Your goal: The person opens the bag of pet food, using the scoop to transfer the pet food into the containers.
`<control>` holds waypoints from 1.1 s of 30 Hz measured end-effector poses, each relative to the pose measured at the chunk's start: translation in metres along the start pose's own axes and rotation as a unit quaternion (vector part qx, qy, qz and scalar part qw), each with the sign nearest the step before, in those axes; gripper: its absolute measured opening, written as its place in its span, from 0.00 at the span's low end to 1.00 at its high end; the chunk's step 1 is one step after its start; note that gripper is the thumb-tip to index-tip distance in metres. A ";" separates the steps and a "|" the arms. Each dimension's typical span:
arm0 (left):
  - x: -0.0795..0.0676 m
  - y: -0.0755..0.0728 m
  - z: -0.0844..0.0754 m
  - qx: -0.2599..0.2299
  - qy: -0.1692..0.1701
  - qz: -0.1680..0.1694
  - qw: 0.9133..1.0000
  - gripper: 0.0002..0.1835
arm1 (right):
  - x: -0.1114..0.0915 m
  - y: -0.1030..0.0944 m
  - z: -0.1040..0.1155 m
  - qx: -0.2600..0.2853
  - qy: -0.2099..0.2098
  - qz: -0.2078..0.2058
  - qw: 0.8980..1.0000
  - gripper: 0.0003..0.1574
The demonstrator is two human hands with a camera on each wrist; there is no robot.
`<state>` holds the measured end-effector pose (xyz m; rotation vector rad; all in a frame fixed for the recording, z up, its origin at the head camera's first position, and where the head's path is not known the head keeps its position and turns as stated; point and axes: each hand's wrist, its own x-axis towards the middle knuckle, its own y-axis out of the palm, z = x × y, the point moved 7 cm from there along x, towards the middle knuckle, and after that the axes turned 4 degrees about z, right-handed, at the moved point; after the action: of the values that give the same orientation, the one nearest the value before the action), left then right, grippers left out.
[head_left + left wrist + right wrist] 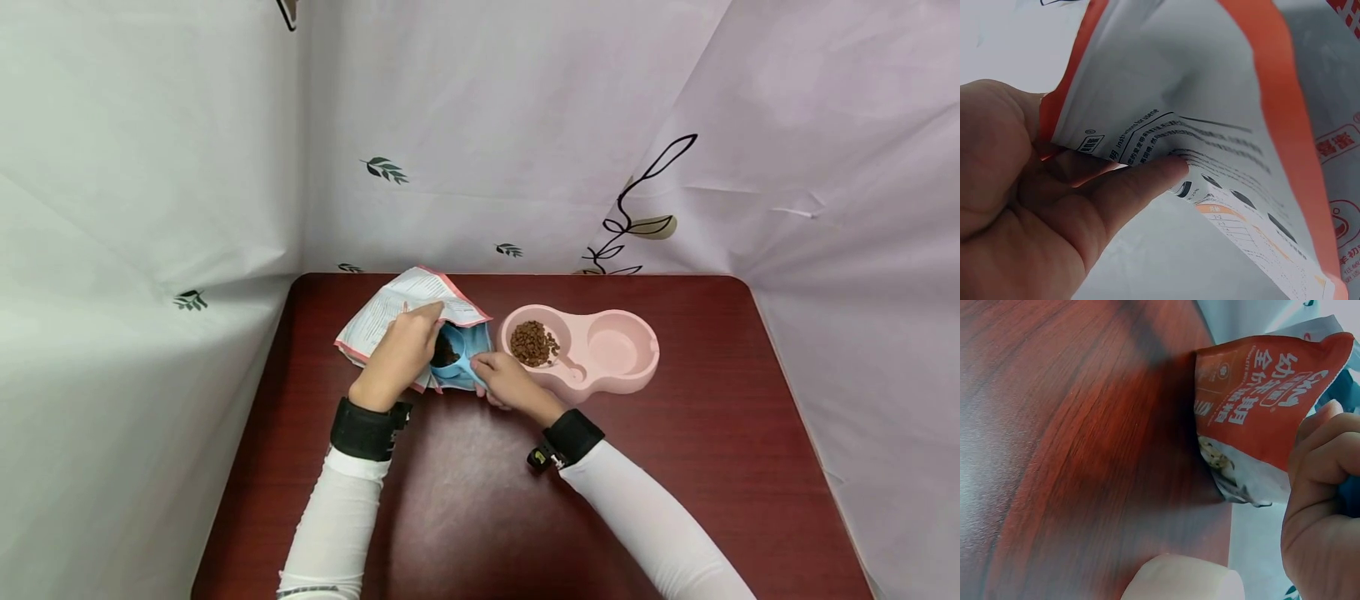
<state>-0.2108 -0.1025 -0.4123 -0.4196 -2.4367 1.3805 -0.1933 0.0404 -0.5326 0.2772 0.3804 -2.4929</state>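
A white pet food bag with red-orange edges lies near the back of the table, its mouth turned toward the right. My left hand grips the bag's upper edge; in the left wrist view its fingers lie on both sides of the printed panel. At the mouth, my right hand holds a light blue scoop by the handle, with dark brown kibble in its round cup. The right wrist view shows the bag's orange front beyond the right hand.
Just right of the bag stands a pink double bowl. Brown kibble lies in its left well; the right well shows a bare pink bottom. White patterned sheeting hangs behind the dark red table.
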 end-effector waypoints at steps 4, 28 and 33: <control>0.001 -0.001 0.002 -0.008 -0.011 0.003 1.000 0.16 | -0.010 -0.004 0.000 -0.004 -0.013 -0.011 1.000 0.21; 0.003 -0.003 0.007 -0.027 -0.031 0.010 0.999 0.19 | -0.038 -0.009 -0.029 0.110 -0.066 -0.009 0.992 0.22; 0.003 -0.004 0.006 -0.025 -0.036 0.013 0.999 0.19 | -0.048 -0.017 -0.025 0.110 -0.070 -0.002 0.991 0.24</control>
<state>-0.2161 -0.1078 -0.4118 -0.4214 -2.5367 1.3708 -0.1624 0.0874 -0.5389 0.1874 0.0489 -2.5411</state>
